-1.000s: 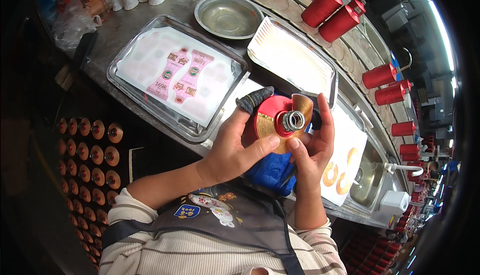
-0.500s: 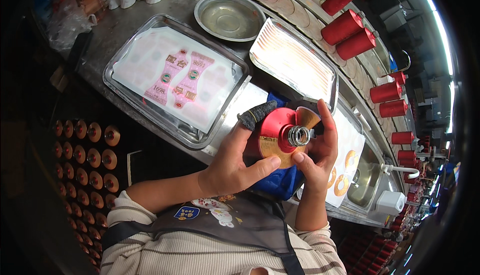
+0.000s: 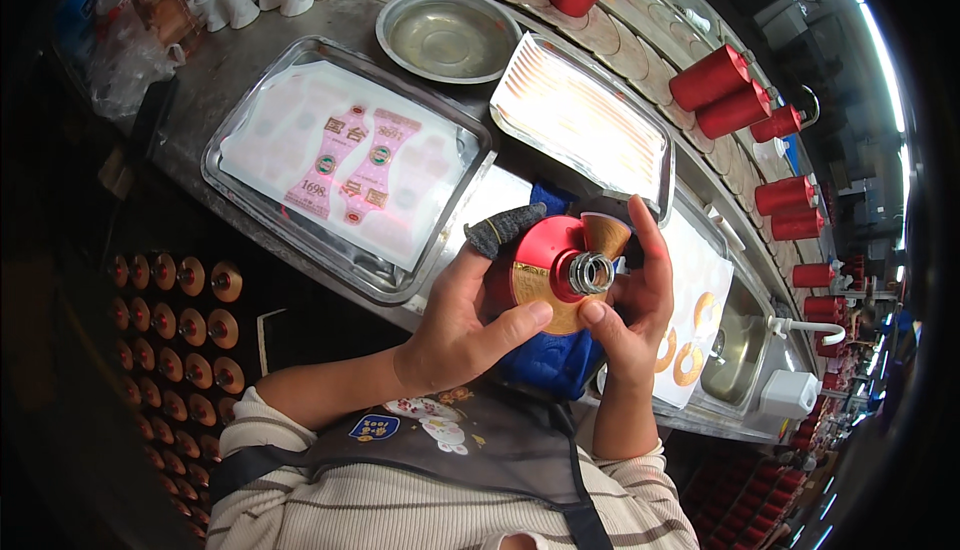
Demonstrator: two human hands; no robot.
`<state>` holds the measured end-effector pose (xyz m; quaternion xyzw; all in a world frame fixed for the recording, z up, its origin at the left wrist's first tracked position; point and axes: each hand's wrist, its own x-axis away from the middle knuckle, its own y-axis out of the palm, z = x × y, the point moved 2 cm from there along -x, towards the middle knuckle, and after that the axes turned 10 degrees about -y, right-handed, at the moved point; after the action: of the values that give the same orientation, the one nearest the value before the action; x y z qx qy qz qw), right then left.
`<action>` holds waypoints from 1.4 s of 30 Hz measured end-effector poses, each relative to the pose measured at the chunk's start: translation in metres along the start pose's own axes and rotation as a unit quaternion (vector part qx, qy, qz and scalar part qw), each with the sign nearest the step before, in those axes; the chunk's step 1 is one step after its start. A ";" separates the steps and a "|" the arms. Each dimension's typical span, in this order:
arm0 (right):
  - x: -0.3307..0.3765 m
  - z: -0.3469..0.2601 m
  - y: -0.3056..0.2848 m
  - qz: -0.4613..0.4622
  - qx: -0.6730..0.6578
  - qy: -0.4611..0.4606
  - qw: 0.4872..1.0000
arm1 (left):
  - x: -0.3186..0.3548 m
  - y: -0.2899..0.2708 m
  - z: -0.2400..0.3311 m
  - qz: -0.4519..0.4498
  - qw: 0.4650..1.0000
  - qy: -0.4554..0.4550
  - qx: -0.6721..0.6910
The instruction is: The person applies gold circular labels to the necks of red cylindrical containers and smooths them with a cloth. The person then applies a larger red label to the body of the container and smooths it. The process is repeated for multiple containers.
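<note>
Between my two hands is a red bottle, its threaded clear glass neck tipped up toward me and to the right. A gold ring-shaped label lies around part of its shoulder, leaving a red stretch bare at the upper left. My left hand is wrapped round the bottle's left side, thumb pressed on the label, with a dark cover on one finger. My right hand grips the other side, thumb on the label below the neck and one finger stretched upward. Under the bottle lies a blue cloth.
A metal tray with pink labels on white sheets stands left. Behind are a metal bowl and a tray of striped strips. Gold ring labels lie by the sink at right. Red bottles line the curved conveyor.
The red bottles on the conveyor have shifted along it toward the right. Both hands keep hold of the bottle, and my left thumb has moved slightly up on the label.
</note>
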<state>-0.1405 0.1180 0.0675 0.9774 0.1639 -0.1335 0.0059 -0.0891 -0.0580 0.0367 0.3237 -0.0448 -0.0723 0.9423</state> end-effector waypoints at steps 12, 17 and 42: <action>-0.001 -0.006 -0.002 -0.031 -0.011 0.027 0.999 | -0.002 0.000 -0.001 0.004 1.000 0.015 -0.016; -0.003 -0.007 -0.003 -0.031 -0.029 0.016 0.999 | -0.003 0.000 -0.001 0.006 0.999 0.012 -0.036; -0.003 0.001 -0.002 -0.028 -0.044 0.019 0.998 | -0.004 0.000 -0.003 0.007 0.999 0.011 -0.040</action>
<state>-0.1443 0.1189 0.0671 0.9736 0.1969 -0.1074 0.0424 -0.0922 -0.0555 0.0336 0.2859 -0.0343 -0.0640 0.9555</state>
